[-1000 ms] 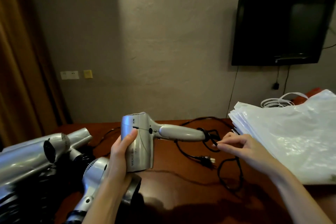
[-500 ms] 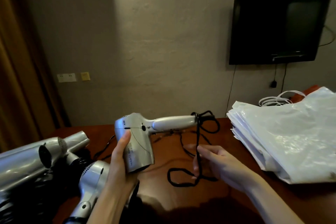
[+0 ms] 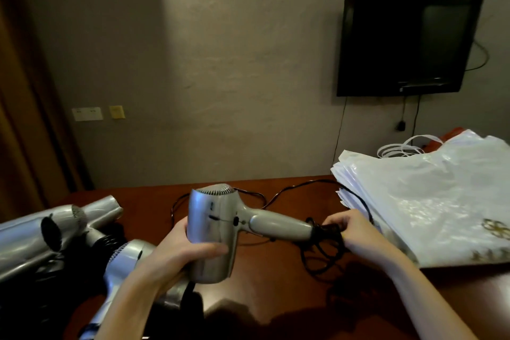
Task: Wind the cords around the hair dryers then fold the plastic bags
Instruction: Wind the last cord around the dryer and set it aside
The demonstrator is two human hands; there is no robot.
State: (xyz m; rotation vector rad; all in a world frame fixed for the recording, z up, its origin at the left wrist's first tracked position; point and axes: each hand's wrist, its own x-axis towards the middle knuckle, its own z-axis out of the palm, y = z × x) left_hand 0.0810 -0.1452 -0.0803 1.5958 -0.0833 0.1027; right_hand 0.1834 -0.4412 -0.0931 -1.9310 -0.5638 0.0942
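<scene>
My left hand grips the barrel of a silver hair dryer, held above the brown table with its handle pointing right. At the handle's end my right hand pinches the black cord, which is bunched there in loops that hang down to the table. A stack of white plastic bags lies to the right of that hand.
Several more silver hair dryers with black cords lie piled at the left, one just under my left forearm. Another black cord runs along the table's back edge. A wall-mounted television hangs behind the bags.
My right hand has moved up from under the hanging cord to the end of the handle and now pinches the loops there. The dryer's handle has tilted slightly downward.
</scene>
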